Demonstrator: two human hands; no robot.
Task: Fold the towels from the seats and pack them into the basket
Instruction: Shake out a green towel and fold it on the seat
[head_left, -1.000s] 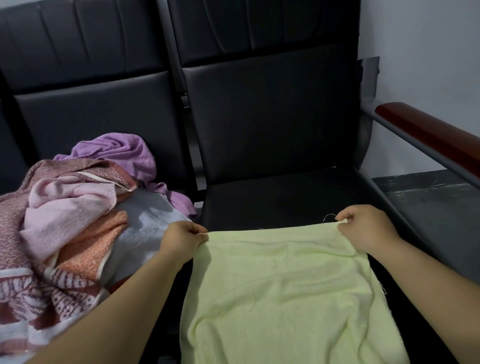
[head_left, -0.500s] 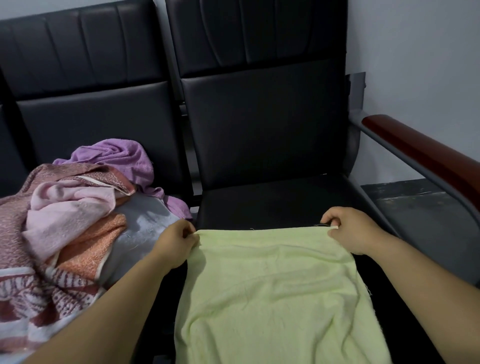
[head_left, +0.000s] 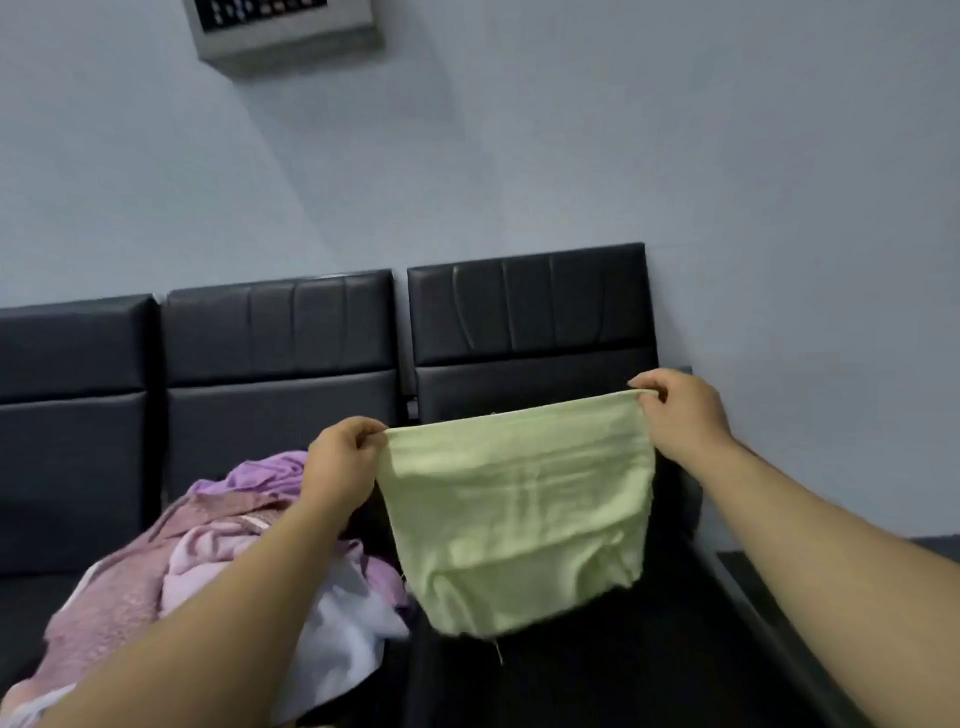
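Left hand (head_left: 340, 457) and right hand (head_left: 675, 415) pinching green towel (head_left: 514, 519) top corners, now raised off black seat (head_left: 597, 675), hanging

Background's pretty plain tbh. There's a pale blue-grey painted wall (head_left: 571, 156) filling the whole upper half of the view, smooth, with some faint shading across it. High up and left of centre a grey metal wall-mounted box (head_left: 283, 36) sits flush against the wall, cut off by the top edge. Its face has a dark panel with rows of small light and reddish dots, too blurry to read. Far right, low down, there's a sliver of dark grey floor (head_left: 935, 545).
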